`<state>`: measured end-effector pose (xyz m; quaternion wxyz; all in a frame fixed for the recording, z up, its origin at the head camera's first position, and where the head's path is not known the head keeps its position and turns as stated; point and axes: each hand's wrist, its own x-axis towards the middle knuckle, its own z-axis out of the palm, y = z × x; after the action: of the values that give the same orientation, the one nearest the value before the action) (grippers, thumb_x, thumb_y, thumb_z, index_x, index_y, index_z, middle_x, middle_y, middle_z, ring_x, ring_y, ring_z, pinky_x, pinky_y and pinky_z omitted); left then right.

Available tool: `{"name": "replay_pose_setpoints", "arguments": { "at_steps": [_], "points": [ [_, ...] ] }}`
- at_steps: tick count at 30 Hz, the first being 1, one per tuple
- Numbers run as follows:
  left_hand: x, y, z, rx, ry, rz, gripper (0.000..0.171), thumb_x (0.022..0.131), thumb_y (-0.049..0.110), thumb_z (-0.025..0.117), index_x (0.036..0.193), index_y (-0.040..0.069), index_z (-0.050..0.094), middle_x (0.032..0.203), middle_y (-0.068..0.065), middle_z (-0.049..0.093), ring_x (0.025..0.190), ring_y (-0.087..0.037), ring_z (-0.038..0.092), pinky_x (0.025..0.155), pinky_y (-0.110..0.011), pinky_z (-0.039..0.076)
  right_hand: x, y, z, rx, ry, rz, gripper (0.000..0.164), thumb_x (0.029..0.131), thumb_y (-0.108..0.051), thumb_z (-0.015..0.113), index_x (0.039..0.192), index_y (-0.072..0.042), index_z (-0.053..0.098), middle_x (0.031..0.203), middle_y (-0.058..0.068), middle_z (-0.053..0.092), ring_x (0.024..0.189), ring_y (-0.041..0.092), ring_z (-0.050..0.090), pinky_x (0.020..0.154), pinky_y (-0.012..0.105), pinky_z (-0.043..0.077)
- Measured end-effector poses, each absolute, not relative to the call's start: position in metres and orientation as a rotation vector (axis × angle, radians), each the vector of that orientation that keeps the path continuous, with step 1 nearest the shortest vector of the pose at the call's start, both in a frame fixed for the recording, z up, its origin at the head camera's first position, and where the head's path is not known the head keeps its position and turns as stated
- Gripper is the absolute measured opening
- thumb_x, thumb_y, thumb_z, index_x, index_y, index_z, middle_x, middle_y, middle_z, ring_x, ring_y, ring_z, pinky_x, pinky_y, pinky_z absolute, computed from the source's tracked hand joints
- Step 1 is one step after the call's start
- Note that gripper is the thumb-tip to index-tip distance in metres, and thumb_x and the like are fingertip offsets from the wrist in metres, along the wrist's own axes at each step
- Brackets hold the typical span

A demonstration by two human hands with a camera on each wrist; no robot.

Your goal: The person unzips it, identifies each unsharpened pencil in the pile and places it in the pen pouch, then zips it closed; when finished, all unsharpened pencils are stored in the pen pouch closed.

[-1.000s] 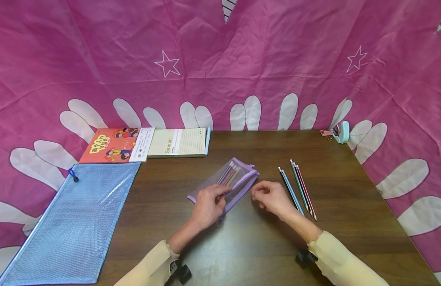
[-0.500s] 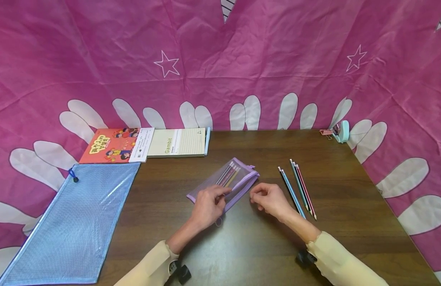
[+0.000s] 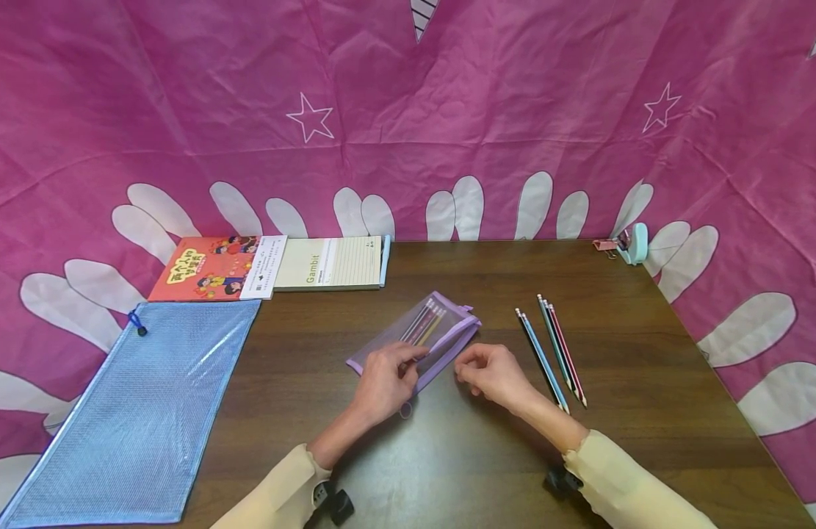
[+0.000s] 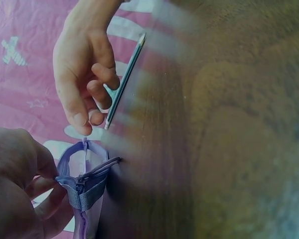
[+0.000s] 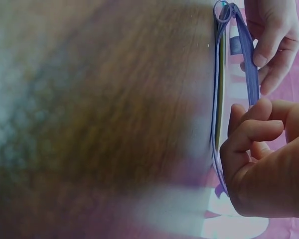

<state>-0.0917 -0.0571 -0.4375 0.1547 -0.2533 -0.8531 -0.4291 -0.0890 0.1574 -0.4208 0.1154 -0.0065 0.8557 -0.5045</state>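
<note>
A purple mesh pencil pouch (image 3: 454, 312) lies slanted on the table, its zip undone, with several pencils (image 3: 422, 323) showing inside. My left hand (image 3: 386, 376) pinches the upper edge of its opening. In the left wrist view the pouch (image 4: 92, 195) gapes, and a loop hangs at its zip end. Just right of the mouth is my right hand (image 3: 496, 373), fingers loosely bent, holding nothing visible. From the right wrist view, that hand (image 5: 269, 159) overlaps the pouch's edge (image 5: 248, 59). Blue pencils (image 3: 540, 356) and a green and a red pencil (image 3: 561, 345) lie right of it.
A blue mesh zip bag (image 3: 136, 411) covers the table's left side. Behind it lie a red picture book (image 3: 206, 268) and a Gambit notebook (image 3: 328, 264). At the far right corner stand a mint-coloured item (image 3: 637, 244) and a pink clip (image 3: 604, 245). A pink curtain hangs behind.
My right hand has drifted slightly left and toward the near edge, along the pouch's open side. The left hand and the pouch have stayed put.
</note>
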Motion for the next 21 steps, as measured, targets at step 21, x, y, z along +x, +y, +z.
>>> {"name": "replay_pose_setpoints", "arguments": {
  "at_steps": [21],
  "points": [
    [-0.09, -0.062, -0.439, -0.742, -2.421, -1.242, 0.038, 0.072, -0.014, 0.065, 0.104, 0.002, 0.077, 0.093, -0.006, 0.073, 0.065, -0.007, 0.058, 0.056, -0.021, 0.047, -0.129, 0.192, -0.417, 0.272, 2.508, -1.675, 0.026, 0.098, -0.016, 0.06, 0.115, 0.004, 0.064, 0.094, 0.014, 0.069, 0.069, 0.014, 0.061, 0.049, 0.028, 0.042]
  ]
}}
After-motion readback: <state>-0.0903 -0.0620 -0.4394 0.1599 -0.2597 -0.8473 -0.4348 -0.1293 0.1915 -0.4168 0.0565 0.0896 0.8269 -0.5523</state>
